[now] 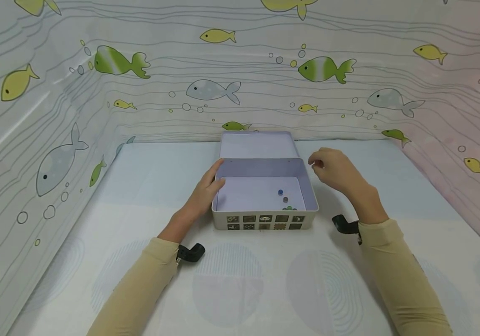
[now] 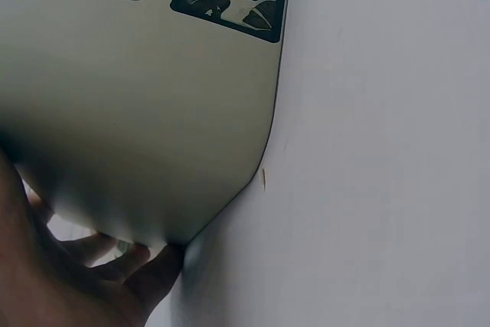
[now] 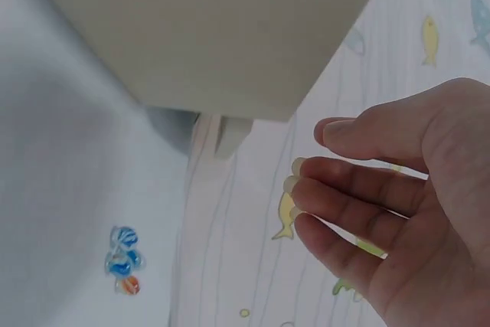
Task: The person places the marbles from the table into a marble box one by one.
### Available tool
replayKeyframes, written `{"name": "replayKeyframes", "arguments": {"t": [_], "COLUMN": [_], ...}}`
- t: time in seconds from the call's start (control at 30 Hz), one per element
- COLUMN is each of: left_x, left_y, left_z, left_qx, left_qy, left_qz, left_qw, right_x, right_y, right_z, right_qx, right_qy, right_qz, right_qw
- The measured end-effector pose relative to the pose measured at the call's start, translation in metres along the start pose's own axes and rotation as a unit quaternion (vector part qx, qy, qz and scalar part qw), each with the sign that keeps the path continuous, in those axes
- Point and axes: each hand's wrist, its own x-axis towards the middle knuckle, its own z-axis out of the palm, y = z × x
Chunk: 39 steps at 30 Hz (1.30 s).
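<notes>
A lidded tin box [image 1: 265, 221] sits on the table, its pale lilac lid [image 1: 259, 145] tipped back. My left hand [image 1: 201, 195] grips the box's left wall near the back corner, thumb over the rim. In the left wrist view the fingers [image 2: 157, 277] reach round the box's outer side. Inside the box lie a blue marble [image 1: 280, 192], a grey marble [image 1: 286, 199] and several green ones [image 1: 289, 208] at the front wall. Beside the right back corner, my right hand [image 1: 335, 170] hovers with fingers loosely bent and nothing between them.
Several blue and orange glass marbles [image 3: 122, 254] lie on the table near the box in the right wrist view. Picture tiles [image 2: 230, 1] decorate the box front. A fish-patterned sheet [image 1: 256, 70] forms the wall behind, and a patterned white cloth [image 1: 160, 289] covers the table.
</notes>
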Motion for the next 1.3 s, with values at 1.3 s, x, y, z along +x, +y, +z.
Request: {"name": "replayKeyframes", "arguments": {"t": [1.3], "left_x": [-0.001], "left_y": [-0.001], "left_z": [0.000], "left_qx": [0.004], "left_qy": [0.003], "left_qz": [0.002], "left_qw": [1.0000], "right_x": [-0.008], "right_y": [0.060], "right_z": [0.023], "right_qx": [-0.003], "right_qy": [-0.144], "right_qz": [0.133], "right_qw": [0.9807]}}
